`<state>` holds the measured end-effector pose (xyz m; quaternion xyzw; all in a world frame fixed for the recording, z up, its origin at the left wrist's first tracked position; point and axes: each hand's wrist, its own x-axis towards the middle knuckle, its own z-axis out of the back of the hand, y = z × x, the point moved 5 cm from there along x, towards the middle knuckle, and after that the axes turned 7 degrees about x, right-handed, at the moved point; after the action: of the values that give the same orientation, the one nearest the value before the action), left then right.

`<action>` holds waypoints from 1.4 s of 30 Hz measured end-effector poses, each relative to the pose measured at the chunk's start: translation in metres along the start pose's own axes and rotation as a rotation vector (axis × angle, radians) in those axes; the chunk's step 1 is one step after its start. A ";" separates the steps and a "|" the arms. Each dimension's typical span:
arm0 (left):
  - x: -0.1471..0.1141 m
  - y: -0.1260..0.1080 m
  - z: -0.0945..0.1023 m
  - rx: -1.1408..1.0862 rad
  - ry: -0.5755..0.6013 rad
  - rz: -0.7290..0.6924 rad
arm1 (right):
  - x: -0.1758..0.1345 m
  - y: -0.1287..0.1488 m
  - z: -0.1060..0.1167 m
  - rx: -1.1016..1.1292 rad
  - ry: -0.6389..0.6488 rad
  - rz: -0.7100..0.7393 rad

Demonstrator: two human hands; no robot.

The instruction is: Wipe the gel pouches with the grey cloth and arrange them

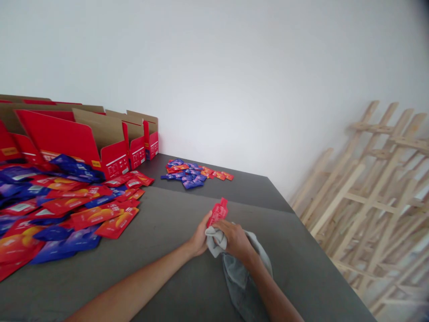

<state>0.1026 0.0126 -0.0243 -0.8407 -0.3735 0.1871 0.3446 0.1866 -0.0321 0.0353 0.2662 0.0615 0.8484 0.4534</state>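
Note:
A red spouted pouch is in my left hand, tilted with its narrow spout end pointing away from me. My left fingers are closed on its left edge. My right hand grips a grey cloth and presses it against the lower part of the pouch, which the cloth and fingers partly hide. The rest of the cloth hangs down under my right forearm onto the dark table.
At left lies a large heap of red and blue pouches. Behind it stand open red cardboard boxes. A smaller group of pouches lies at the table's far side, near the white wall. Wooden frames lean beyond the right table edge.

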 end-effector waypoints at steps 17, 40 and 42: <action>0.003 -0.004 0.000 -0.058 -0.013 0.033 | -0.003 -0.001 0.004 0.105 0.048 0.072; 0.009 -0.029 0.017 -0.022 -0.268 -0.240 | -0.011 -0.005 0.038 0.120 -0.236 0.041; 0.010 -0.029 0.020 -0.023 -0.304 -0.253 | -0.012 -0.005 0.041 0.121 -0.292 0.030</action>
<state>0.0831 0.0428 -0.0180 -0.7529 -0.5261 0.2629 0.2954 0.2166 -0.0444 0.0634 0.4145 0.0419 0.8021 0.4279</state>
